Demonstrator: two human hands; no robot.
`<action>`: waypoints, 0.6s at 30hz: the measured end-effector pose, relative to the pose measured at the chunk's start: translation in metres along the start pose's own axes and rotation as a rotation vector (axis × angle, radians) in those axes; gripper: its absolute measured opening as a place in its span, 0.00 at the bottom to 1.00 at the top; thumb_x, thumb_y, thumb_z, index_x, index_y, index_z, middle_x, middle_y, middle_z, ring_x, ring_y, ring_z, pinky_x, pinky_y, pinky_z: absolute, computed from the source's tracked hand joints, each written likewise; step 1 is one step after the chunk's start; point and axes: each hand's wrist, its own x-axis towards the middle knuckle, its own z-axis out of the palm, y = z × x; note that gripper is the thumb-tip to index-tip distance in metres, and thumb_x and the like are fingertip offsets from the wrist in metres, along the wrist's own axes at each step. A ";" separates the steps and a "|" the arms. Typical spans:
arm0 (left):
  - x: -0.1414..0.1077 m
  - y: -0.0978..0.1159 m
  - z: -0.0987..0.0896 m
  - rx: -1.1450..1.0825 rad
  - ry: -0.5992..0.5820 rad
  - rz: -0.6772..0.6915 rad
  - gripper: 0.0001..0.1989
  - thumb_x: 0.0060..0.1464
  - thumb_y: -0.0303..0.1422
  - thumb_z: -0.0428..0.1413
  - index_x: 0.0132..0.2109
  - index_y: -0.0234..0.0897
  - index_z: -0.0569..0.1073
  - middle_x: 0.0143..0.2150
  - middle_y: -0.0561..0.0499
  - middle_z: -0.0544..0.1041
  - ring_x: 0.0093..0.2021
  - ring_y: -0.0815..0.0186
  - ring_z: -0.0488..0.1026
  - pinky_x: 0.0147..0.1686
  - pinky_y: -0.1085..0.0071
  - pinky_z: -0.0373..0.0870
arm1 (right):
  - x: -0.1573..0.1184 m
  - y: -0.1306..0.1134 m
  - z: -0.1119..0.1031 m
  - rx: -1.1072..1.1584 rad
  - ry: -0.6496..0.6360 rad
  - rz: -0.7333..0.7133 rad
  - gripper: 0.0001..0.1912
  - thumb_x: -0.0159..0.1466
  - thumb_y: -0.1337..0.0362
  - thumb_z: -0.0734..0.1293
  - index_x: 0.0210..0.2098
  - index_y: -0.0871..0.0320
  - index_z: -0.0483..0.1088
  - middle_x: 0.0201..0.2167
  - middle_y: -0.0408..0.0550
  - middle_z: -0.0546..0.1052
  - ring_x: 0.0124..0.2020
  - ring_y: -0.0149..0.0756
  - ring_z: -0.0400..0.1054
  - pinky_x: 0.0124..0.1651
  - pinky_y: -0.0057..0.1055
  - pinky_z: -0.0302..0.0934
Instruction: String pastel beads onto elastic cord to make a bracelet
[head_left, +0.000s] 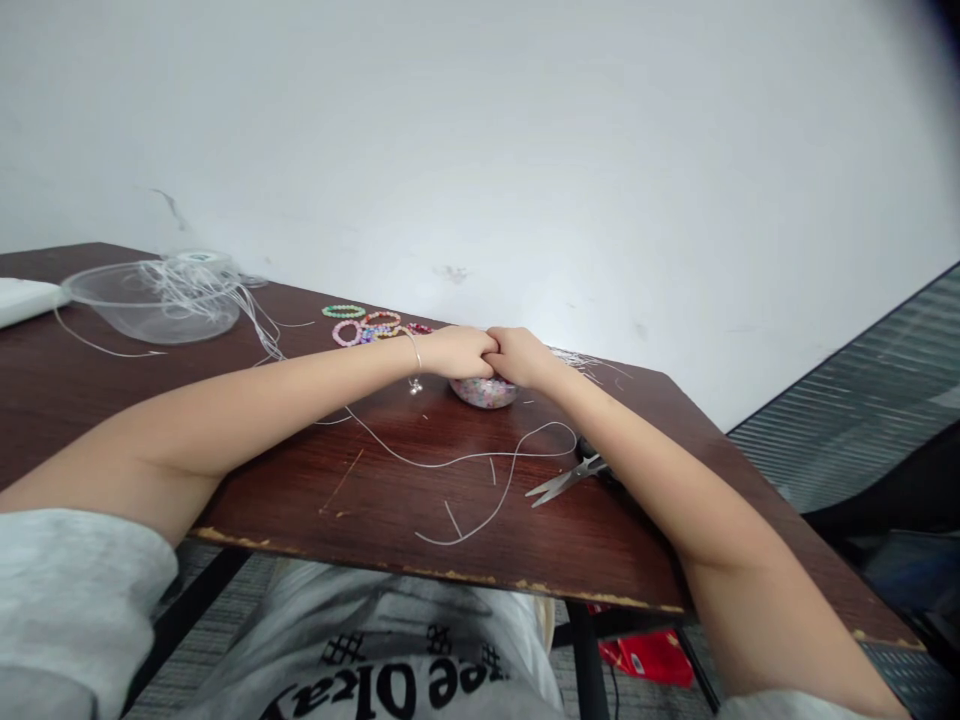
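A clear bowl of small multicoloured beads [486, 392] sits on the dark wooden table [420, 500]. Over its top, my left hand [463, 352] and my right hand [519, 356] meet with their fingers curled and touching; whatever they hold, if anything, is hidden. A thin clear cord [450, 462] runs in loops across the table in front of the bowl. Scissors [562, 482] lie with their blades parted near my right forearm, which partly covers the handles. Several beaded bracelets [347, 332] rest left of my hands.
At the left stands a clear plastic bowl [150, 315] with tangled white cords [196, 285] spilling over its side, beside a white object [26, 300]. Cord offcuts [574, 358] lie behind my right hand. The wall [480, 160] borders the table's back edge. A red bag [649, 655] is on the floor.
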 end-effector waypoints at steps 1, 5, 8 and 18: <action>0.000 0.000 0.000 -0.002 -0.003 0.002 0.15 0.46 0.35 0.49 0.37 0.33 0.75 0.38 0.43 0.77 0.34 0.60 0.72 0.33 0.68 0.65 | 0.000 0.000 0.000 0.001 -0.005 -0.003 0.11 0.58 0.65 0.60 0.36 0.62 0.71 0.38 0.56 0.77 0.37 0.41 0.70 0.36 0.30 0.58; 0.001 -0.002 0.001 -0.005 0.004 0.014 0.15 0.45 0.34 0.49 0.36 0.32 0.75 0.37 0.43 0.77 0.33 0.61 0.72 0.32 0.69 0.64 | 0.000 -0.002 -0.002 0.007 -0.013 -0.001 0.12 0.57 0.66 0.60 0.36 0.63 0.72 0.38 0.57 0.77 0.37 0.42 0.70 0.36 0.30 0.58; 0.003 -0.003 0.002 0.013 0.005 0.015 0.15 0.45 0.34 0.49 0.36 0.31 0.75 0.36 0.43 0.77 0.32 0.59 0.72 0.30 0.68 0.63 | -0.001 -0.003 -0.004 0.025 -0.025 -0.005 0.12 0.57 0.67 0.60 0.37 0.62 0.72 0.39 0.56 0.77 0.37 0.41 0.71 0.35 0.29 0.58; 0.003 -0.004 0.007 -0.001 0.090 0.025 0.15 0.45 0.34 0.49 0.38 0.33 0.75 0.35 0.45 0.77 0.33 0.60 0.72 0.29 0.70 0.62 | -0.001 0.000 0.001 0.028 0.050 -0.003 0.12 0.57 0.66 0.59 0.37 0.63 0.69 0.39 0.56 0.76 0.38 0.40 0.69 0.37 0.29 0.57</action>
